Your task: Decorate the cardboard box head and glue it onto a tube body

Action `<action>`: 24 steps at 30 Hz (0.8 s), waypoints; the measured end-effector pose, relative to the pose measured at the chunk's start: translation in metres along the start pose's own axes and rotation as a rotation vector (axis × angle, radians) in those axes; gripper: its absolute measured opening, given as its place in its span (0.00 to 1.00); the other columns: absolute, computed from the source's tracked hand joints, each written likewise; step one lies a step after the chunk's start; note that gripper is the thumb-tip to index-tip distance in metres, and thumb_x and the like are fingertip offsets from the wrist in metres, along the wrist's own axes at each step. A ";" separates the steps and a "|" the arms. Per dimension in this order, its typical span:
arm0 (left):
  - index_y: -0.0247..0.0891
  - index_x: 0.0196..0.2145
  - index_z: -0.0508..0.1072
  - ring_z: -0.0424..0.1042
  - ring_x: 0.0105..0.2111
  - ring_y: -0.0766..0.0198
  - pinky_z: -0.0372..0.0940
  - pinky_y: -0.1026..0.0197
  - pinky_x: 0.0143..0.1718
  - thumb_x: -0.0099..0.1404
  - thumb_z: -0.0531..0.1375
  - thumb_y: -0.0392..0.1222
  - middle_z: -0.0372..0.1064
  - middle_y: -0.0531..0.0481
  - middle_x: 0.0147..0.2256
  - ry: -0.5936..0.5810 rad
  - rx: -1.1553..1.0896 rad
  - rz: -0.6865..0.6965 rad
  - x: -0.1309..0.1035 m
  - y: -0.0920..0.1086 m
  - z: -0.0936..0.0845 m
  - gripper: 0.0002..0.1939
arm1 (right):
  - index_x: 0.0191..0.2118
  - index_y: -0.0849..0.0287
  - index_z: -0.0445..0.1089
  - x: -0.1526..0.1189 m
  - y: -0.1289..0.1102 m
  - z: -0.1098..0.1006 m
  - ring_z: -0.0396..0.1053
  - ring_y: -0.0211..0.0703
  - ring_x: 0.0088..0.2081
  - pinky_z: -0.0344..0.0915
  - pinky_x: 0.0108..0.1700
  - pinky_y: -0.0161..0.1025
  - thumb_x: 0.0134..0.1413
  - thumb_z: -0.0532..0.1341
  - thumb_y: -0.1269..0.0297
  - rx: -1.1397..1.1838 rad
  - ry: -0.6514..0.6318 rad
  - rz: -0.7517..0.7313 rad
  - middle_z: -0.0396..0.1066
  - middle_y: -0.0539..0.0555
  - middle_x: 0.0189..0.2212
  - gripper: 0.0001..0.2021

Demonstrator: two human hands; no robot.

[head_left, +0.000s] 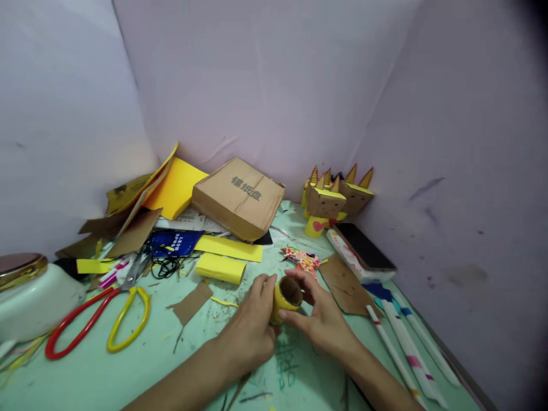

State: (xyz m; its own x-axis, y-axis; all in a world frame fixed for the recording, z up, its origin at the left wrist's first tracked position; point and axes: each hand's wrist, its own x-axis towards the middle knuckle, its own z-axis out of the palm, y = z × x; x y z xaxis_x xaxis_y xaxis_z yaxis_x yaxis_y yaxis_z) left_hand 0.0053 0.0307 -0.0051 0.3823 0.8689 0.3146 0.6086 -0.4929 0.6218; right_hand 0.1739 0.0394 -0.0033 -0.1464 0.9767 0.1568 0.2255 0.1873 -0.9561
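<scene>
Between my two hands is a short cardboard tube (280, 305) covered in yellow paper, its open brown end tilted up toward me. My left hand (252, 319) is closed against the tube's left side, with most of its fingertips hidden. My right hand (319, 311) grips the right side, thumb across the front and fingers at the rim. Behind the tube lies a colourful patterned paper piece (302, 258). Left of it are a rolled yellow paper tube (220, 268) and a flat yellow strip (231, 248).
Scissors (132, 319) with red and yellow handles lie at left, near a white device (38, 299). A cardboard box (240, 197) stands at the back. Cardboard figures with yellow spikes (326, 202), a phone (363, 245), a cardboard piece (349, 285) and several markers (411, 354) are at right.
</scene>
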 end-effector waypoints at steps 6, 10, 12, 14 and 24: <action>0.37 0.57 0.66 0.63 0.58 0.49 0.56 0.44 0.60 0.52 0.53 0.23 0.66 0.40 0.57 -0.127 0.492 -0.050 0.007 -0.039 -0.086 0.34 | 0.45 0.55 0.69 -0.002 0.001 0.002 0.72 0.53 0.43 0.66 0.48 0.50 0.32 0.72 0.66 0.028 0.017 0.084 0.74 0.53 0.41 0.27; 0.39 0.53 0.69 0.67 0.54 0.48 0.58 0.43 0.57 0.48 0.54 0.24 0.70 0.41 0.53 -0.204 0.540 -0.070 0.012 -0.058 -0.090 0.33 | 0.43 0.54 0.66 -0.001 0.000 0.004 0.72 0.52 0.44 0.64 0.49 0.50 0.32 0.72 0.67 0.138 -0.015 0.103 0.75 0.53 0.42 0.27; 0.40 0.53 0.70 0.67 0.53 0.46 0.58 0.42 0.54 0.49 0.55 0.26 0.71 0.40 0.52 -0.211 0.567 -0.085 0.013 -0.058 -0.084 0.32 | 0.44 0.54 0.66 -0.001 0.000 0.005 0.71 0.52 0.45 0.64 0.51 0.50 0.31 0.72 0.68 0.164 -0.037 0.115 0.74 0.54 0.43 0.28; 0.38 0.54 0.69 0.68 0.52 0.43 0.57 0.40 0.53 0.52 0.57 0.29 0.72 0.38 0.50 -0.206 0.597 -0.118 0.014 -0.057 -0.079 0.29 | 0.44 0.54 0.66 -0.001 -0.001 0.004 0.72 0.52 0.45 0.64 0.51 0.50 0.31 0.72 0.68 0.153 -0.055 0.119 0.75 0.54 0.43 0.28; 0.40 0.53 0.68 0.73 0.42 0.45 0.62 0.50 0.43 0.61 0.56 0.45 0.71 0.40 0.44 -0.088 0.688 -0.295 0.022 -0.051 -0.091 0.22 | 0.42 0.55 0.71 0.003 0.009 -0.004 0.73 0.50 0.42 0.69 0.44 0.44 0.35 0.73 0.62 0.310 0.049 0.079 0.75 0.54 0.39 0.23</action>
State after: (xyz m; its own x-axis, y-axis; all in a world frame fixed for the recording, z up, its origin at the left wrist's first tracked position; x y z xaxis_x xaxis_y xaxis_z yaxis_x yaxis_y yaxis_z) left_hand -0.0805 0.0787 0.0351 0.1728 0.9765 0.1284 0.9803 -0.1832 0.0741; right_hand 0.1796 0.0445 -0.0099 -0.0917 0.9922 0.0841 -0.0706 0.0778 -0.9945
